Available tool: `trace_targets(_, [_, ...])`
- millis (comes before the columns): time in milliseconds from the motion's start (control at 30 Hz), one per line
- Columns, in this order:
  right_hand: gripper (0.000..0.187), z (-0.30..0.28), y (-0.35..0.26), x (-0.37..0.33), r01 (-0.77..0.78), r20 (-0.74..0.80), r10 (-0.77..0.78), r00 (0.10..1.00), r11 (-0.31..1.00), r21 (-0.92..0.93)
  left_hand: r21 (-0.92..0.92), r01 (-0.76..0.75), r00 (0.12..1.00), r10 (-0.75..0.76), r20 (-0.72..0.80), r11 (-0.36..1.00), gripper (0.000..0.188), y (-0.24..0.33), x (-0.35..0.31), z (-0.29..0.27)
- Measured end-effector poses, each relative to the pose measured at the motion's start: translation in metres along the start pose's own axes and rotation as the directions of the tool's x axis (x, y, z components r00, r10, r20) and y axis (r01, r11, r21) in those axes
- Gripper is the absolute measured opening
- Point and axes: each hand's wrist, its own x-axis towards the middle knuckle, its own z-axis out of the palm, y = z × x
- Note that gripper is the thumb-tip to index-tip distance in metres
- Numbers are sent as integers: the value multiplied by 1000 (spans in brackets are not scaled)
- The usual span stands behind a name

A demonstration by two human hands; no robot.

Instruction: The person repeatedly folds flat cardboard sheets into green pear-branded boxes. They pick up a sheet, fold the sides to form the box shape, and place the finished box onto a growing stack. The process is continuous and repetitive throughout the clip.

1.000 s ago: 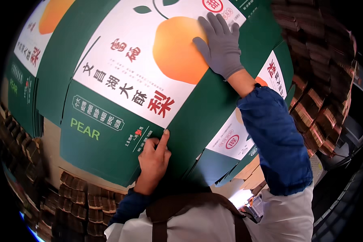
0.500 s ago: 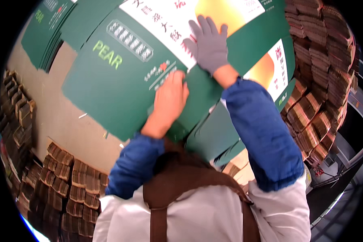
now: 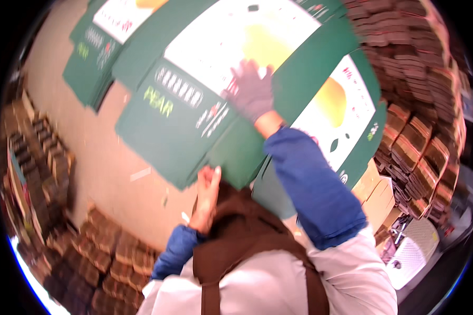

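A large green flattened pear carton (image 3: 157, 136) with white panels and yellow pear pictures lies in front of me. My right hand (image 3: 252, 93), in a grey glove, rests on it palm down with fingers spread, across the white panel's border. My left hand (image 3: 207, 191) is bare and sits at the carton's near edge, beside a notch between two flaps. Its thumb and fingers are closed on that edge, though the motion blurs the grip. Underneath, to the right, shows another green panel (image 3: 276, 191), partly hidden by my right sleeve.
More green flattened cartons (image 3: 89, 73) are stacked at the far left. Bundled brown cardboard stands in tall piles at the right (image 3: 404, 63) and the lower left (image 3: 115, 262). A white perforated stool-like object (image 3: 415, 252) is at the lower right. Scraps lie on the floor (image 3: 100, 136).
My left hand has moved down toward me from the carton's surface to its near edge. My right hand stays flat on the carton. The view has shifted, showing more on the left.
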Motion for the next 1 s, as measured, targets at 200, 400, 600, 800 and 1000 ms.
trace_targets(200, [62,-23,-3,1,5,29,-10,1000,988,157,-104,223,967,-233,-102,969,89,18,6,38])
trace_targets(400, [59,-16,0,2,21,-27,-14,1000,961,274,-103,183,976,-193,-97,978,76,22,7,47])
trace_targets(600, [64,6,20,1,42,-150,26,988,902,430,-122,68,986,-86,-145,990,64,-14,21,46])
trace_targets(800, [58,6,244,55,-408,-257,473,842,872,270,-85,108,967,-125,-220,991,67,-30,26,36])
trace_targets(1000, [70,28,452,16,-794,127,784,608,595,129,-91,167,949,-185,-255,982,63,1,9,59])
